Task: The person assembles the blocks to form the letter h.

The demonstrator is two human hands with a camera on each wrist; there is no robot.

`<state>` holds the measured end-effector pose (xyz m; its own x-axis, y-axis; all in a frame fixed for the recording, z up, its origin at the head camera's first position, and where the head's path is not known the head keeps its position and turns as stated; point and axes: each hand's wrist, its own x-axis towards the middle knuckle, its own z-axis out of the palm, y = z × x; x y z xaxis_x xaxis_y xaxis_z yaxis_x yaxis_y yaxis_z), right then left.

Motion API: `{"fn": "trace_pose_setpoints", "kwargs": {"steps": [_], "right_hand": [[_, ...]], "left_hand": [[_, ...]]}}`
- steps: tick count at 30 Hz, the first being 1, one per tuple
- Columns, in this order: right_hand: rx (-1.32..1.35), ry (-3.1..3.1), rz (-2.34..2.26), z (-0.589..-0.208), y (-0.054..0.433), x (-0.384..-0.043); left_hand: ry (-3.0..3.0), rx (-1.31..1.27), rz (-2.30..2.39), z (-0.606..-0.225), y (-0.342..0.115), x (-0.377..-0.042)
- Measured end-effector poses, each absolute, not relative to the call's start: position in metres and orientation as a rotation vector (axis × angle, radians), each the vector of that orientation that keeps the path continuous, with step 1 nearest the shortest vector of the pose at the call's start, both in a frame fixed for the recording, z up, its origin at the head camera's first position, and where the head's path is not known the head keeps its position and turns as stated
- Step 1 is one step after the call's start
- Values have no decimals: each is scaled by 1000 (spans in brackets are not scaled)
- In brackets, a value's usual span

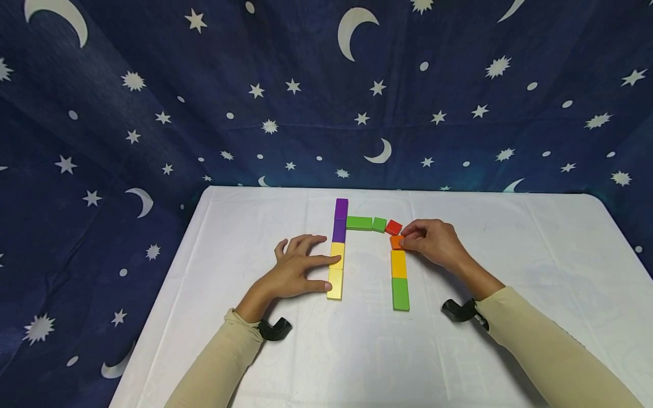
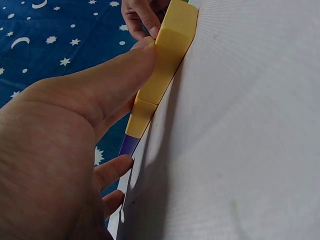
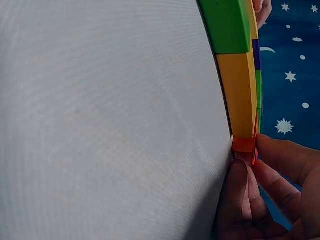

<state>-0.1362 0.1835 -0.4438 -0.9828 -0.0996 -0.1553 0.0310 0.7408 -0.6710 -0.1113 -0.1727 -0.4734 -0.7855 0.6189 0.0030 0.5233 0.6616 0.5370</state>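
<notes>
My left hand (image 1: 293,272) lies beside the left column with fingers spread, thumb and index fingertip touching the two pale yellow blocks (image 1: 335,284). Two purple blocks (image 1: 340,220) continue that column at its far end. My right hand (image 1: 436,242) pinches the small orange block (image 3: 243,145) at the top of the right column, its fingertips close to a small tilted red block (image 1: 393,227). Below the orange block come an amber block (image 1: 398,264) and a green block (image 1: 400,294). A long green block (image 1: 359,223) and a short green block (image 1: 379,225) run from the purple column toward the red one.
A white cloth (image 1: 285,368) covers the table, whose far edge meets a dark blue curtain (image 1: 306,56) with moons and stars. Black wrist mounts (image 1: 275,329) sit at both sleeve cuffs.
</notes>
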Motion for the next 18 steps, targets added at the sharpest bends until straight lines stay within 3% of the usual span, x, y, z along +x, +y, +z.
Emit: {"fn": "trace_pose_setpoints", "kwargs": {"steps": [18], "right_hand": [[-53, 2757, -1057, -445, 183, -138]], "left_hand": [[2705, 936, 789, -475, -173, -111]]}}
